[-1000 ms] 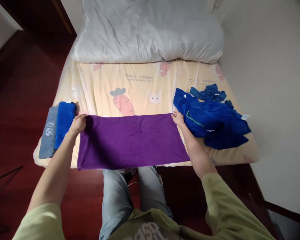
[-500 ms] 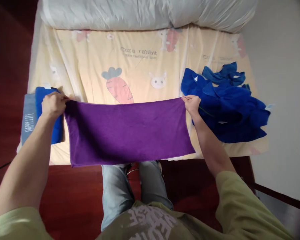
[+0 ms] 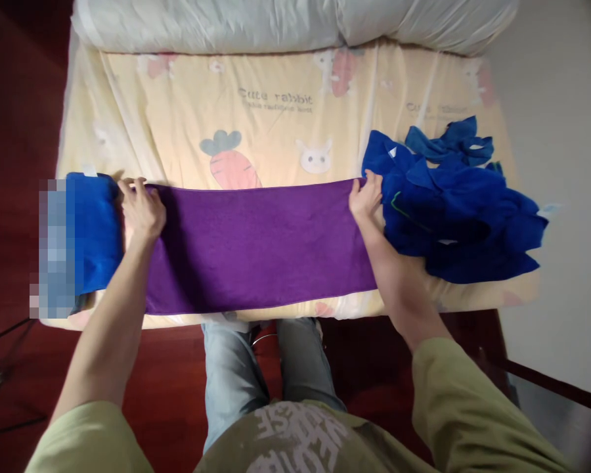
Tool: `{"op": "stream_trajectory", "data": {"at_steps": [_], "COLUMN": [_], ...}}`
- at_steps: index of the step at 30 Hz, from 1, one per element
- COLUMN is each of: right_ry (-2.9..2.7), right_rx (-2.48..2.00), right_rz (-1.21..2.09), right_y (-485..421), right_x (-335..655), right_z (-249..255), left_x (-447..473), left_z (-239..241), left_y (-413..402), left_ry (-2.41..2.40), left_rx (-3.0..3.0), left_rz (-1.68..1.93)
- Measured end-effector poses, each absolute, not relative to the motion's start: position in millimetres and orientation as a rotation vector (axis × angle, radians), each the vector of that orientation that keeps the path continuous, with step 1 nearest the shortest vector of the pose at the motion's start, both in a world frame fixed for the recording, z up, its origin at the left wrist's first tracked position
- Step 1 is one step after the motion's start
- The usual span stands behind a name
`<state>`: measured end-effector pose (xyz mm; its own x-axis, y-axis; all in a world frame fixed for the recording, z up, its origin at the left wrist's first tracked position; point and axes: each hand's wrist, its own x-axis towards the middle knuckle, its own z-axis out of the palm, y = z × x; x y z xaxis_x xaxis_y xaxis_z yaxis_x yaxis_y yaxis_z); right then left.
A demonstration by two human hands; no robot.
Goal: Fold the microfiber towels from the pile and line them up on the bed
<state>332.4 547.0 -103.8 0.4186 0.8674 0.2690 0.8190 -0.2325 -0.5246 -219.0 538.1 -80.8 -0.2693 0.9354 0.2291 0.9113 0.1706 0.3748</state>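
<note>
A purple towel lies stretched flat across the near edge of the bed. My left hand rests on its far left corner with fingers curled over the cloth. At the far right corner my right hand pinches the towel's edge. A folded blue towel sits just left of my left hand, beside a blurred grey item. A heap of loose blue cloths lies right of my right hand, touching it.
The bed has a pale yellow sheet printed with a carrot and rabbits. A white duvet is bunched at the far end. Dark red floor lies to the left and near me; a white wall stands on the right.
The towel's far edge was lifted and has come down flat on the bed. Both hands moved slightly inward and forward with the corners, and the towel now looks narrower.
</note>
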Motion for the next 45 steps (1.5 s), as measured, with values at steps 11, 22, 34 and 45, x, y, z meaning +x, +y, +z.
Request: {"op": "stream_trajectory", "data": {"at_steps": [11,22,34,45], "right_ry": [-2.286,-1.792,-1.963,-2.196], "right_rx": [-1.544,-2.216,-2.085,-1.837], "right_rz": [0.645,0.291,0.193,0.492], "right_y": [488.6,519.4,469.6,409.5], "right_x": [130.2,346.1,233.2,150.6], "right_z": [-129.5,-140.5,-98.8,-111.2], "left_x": [-77.8,-224.0,-123.8,-44.0], "left_z": [-116.1,-126.4,-90.3,-113.2], "left_y": [489.4,527.2,469.6,395.1], "left_ry": [1.639,2.117,1.913,1.761], "left_rx": [2.327,1.971,2.164,2.233], "left_rz": [0.347,0.645,0.409,0.382]}}
